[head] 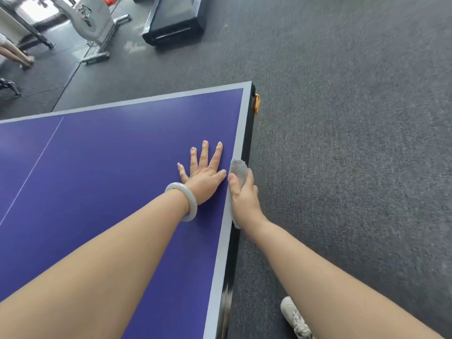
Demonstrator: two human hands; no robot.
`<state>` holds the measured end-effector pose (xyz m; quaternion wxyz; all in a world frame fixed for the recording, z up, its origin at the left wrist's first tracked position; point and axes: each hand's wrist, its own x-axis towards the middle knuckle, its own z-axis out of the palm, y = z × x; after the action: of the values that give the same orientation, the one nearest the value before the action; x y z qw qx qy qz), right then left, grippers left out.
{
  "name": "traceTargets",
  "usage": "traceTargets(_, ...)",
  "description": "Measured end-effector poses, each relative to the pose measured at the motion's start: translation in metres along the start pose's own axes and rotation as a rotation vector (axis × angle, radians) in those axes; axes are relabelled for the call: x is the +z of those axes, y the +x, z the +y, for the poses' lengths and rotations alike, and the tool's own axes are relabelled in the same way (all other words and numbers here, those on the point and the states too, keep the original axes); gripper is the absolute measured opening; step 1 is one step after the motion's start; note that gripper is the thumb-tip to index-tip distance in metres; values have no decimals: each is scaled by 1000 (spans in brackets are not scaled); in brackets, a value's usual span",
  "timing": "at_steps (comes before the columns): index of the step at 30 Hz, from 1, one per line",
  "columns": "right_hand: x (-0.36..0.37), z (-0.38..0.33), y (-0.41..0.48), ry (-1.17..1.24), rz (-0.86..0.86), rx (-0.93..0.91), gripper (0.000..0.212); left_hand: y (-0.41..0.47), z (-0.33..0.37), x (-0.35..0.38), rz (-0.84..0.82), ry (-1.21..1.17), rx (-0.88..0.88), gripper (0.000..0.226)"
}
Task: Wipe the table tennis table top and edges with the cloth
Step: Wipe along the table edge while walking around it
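The blue table tennis table (97, 179) fills the lower left, with a pale grey border line and a black side edge on the right. My left hand (204, 171) lies flat on the top with fingers spread, close to the right border; a pale bangle sits on that wrist. My right hand (243, 194) grips a fluffy grey cloth (238, 168) and presses it over the table's right edge, thumb on top, fingers down the side. Part of the cloth is hidden under the hand.
Grey carpet (342, 143) stretches to the right of the table. An orange fitting (256, 103) sticks out near the far corner. A black flat box (175, 20) and a white machine base (97, 28) stand on the floor beyond. My white shoe (294, 316) is by the table side.
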<state>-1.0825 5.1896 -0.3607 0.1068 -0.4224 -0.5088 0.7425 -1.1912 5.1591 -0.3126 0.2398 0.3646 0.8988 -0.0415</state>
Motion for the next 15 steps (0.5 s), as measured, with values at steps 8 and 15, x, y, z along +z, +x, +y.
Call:
traceTargets(8,1,14,-16,-19,-40,8,72,-82,-53,38,79,43,129,65)
traceTargets(15,6,15,-23,-20,6,17,70,-160,-78,84,44,77,67,67)
